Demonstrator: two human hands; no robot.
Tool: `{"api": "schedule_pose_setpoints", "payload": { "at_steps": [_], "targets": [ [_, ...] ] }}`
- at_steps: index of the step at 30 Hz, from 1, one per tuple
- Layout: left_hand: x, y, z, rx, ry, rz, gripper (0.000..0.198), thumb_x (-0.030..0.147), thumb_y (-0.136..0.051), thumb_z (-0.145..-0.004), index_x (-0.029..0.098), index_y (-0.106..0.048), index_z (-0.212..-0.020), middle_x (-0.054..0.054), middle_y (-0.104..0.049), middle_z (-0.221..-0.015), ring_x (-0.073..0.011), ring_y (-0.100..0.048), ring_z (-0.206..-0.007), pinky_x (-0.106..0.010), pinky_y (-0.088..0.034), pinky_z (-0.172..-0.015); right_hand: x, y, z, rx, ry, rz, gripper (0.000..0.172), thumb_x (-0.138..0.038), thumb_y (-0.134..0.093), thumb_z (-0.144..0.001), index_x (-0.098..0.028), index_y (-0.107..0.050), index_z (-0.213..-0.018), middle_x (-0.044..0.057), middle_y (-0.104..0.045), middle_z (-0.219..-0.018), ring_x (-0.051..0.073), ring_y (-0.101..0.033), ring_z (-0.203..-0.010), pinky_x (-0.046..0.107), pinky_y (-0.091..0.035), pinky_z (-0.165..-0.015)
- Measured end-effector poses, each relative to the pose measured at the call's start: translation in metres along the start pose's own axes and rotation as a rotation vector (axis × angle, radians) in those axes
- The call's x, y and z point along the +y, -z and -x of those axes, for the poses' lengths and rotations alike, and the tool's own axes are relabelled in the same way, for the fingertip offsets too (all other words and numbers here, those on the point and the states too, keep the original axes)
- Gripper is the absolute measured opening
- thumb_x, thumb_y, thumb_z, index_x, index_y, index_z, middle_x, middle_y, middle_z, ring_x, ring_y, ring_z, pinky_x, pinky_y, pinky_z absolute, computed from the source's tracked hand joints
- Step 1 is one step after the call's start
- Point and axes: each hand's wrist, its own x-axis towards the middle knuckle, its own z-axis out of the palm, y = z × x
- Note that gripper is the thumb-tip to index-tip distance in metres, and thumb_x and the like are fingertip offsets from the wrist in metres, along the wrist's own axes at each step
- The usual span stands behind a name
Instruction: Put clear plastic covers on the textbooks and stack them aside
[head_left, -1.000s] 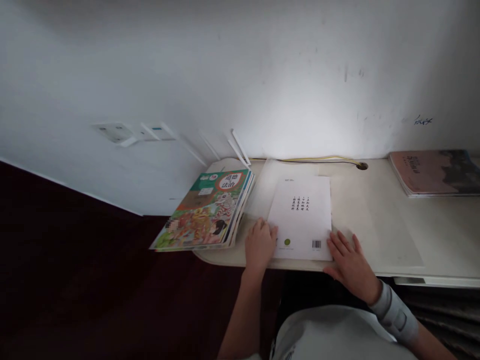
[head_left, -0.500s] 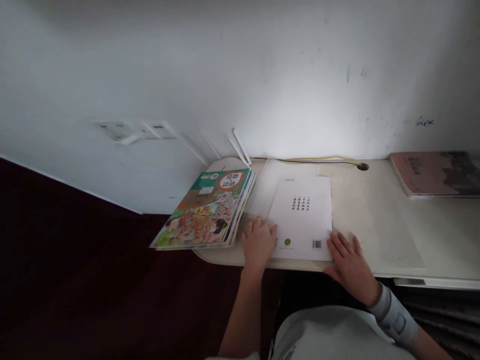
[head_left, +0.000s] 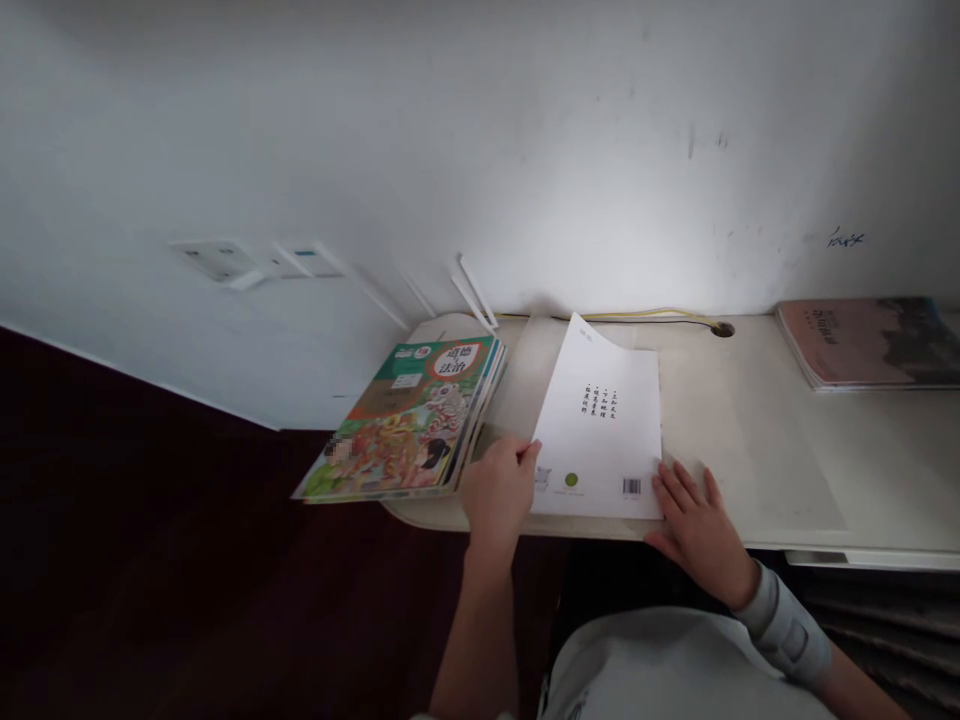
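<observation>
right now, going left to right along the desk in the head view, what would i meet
Stacked books with green-and-orange top cover, left hand, white rectangular barcoded book, right hand, pink-and-dark paperback.

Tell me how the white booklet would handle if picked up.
The white booklet probably has a floppy cover: its far-left corner bends up while the left hand pinches its left edge. It looks thin, so likely light. It may slide on the smooth-looking clear sheet beneath.

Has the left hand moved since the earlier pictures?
Yes. Judged against the desk hole, the left hand has shifted left, toward the book stack, its grip now on the white book's left edge.
</observation>
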Motion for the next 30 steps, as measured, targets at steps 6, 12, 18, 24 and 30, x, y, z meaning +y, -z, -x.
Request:
{"api": "schedule_pose_setpoints", "payload": {
  "at_steps": [6, 12, 18, 24, 30],
  "targets": [
    [0.028, 0.017, 0.008, -0.143, -0.251, 0.301, 0.035, 0.035, -0.033, -0.089, 0.017, -0.062, -0.079, -0.006, -0.068, -0.077, -0.0189, -0.062, -0.074, -0.028, -0.043, -0.068, 0.001, 0.025, -0.012, 0.049, -0.051, -0.352, 0.053, -0.044, -0.046, -0.087, -0.014, -0.045, -0.131, 0.018, -0.046, -0.135, 0.030, -0.039, -0.127, 0.056, -0.026, -0.104],
    [0.051, -0.009, 0.006, -0.236, -0.483, 0.654, 0.031, 0.027, -0.036, -0.087, 0.017, -0.054, -0.112, -0.008, -0.063, -0.111, -0.0208, -0.058, -0.103, -0.035, -0.045, -0.088, 0.002, 0.051, -0.058, 0.064, -0.213, -1.177, 0.060, -0.048, -0.042, -0.088, -0.019, -0.027, -0.139, 0.016, -0.060, -0.118, 0.021, -0.065, -0.094, 0.039, -0.053, -0.079],
    [0.081, -0.036, 0.037, -0.225, -0.888, 0.574, 0.089, 0.044, -0.059, -0.078, 0.023, -0.005, -0.145, -0.015, -0.003, -0.152, -0.0320, -0.012, -0.138, -0.050, -0.031, -0.105, 0.031, 0.087, -0.055, 0.346, -0.281, -1.294, 0.062, -0.049, -0.042, -0.088, -0.021, -0.022, -0.140, 0.013, -0.062, -0.114, 0.021, -0.064, -0.088, 0.036, -0.053, -0.075],
    [0.125, -0.047, 0.062, 0.077, -1.088, 0.392, 0.055, 0.011, -0.041, -0.086, 0.025, -0.031, -0.138, -0.008, -0.022, -0.150, -0.0303, -0.004, -0.139, -0.053, -0.025, -0.107, 0.077, 0.087, -0.002, 0.361, -0.399, -0.768, 0.041, -0.030, -0.035, -0.091, -0.019, -0.043, -0.129, 0.012, -0.058, -0.123, 0.023, -0.057, -0.108, 0.039, -0.047, -0.090],
    [0.128, -0.076, 0.066, 0.100, -1.144, 0.149, 0.034, 0.020, -0.046, -0.086, 0.022, -0.057, -0.118, -0.006, -0.046, -0.137, -0.0335, -0.025, -0.134, -0.058, -0.025, -0.105, 0.086, 0.031, 0.040, 0.084, -0.534, 0.059, 0.054, -0.027, -0.044, -0.085, -0.004, -0.038, -0.133, 0.024, -0.040, -0.137, 0.034, -0.035, -0.129, 0.057, -0.024, -0.103]
  ]
}}
